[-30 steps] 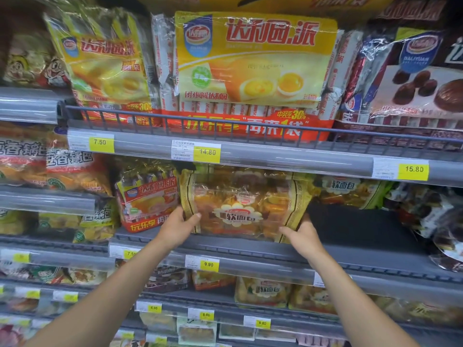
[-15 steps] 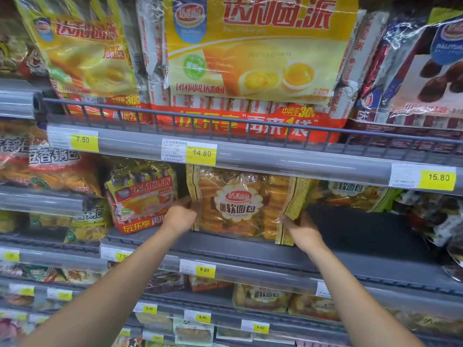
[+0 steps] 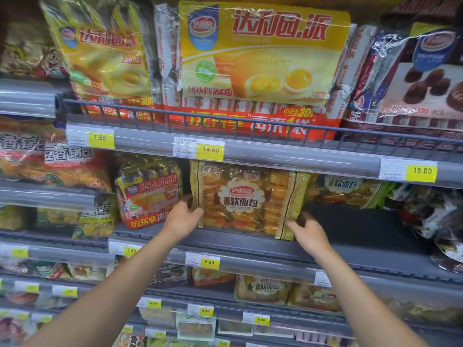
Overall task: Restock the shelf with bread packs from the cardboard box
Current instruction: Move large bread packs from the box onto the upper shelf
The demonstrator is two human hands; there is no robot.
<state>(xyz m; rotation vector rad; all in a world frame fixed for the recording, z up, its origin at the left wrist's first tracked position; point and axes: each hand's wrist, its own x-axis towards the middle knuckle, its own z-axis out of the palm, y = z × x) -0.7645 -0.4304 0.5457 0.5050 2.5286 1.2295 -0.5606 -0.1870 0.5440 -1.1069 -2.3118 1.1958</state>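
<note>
Right now the grey shelf (image 3: 238,242) is carrying the goods, with a bare dark stretch of it lying just right of the right fingers (image 3: 300,220). High above both hands, a big yellow pie pack (image 3: 263,53) is leaning against the upper rail. Between the hands, the bread pack (image 3: 245,199) is standing upright on the shelf, label facing out. The left hand (image 3: 183,219) is curling its fingers round the pack's lower left edge, and the right hand (image 3: 309,234) is gripping the lower right corner. A red-and-yellow pack (image 3: 147,194) is sitting just left of the left fingers. Below them, a yellow 9.90 price tag (image 3: 209,262) is hanging on the shelf lip.
</note>
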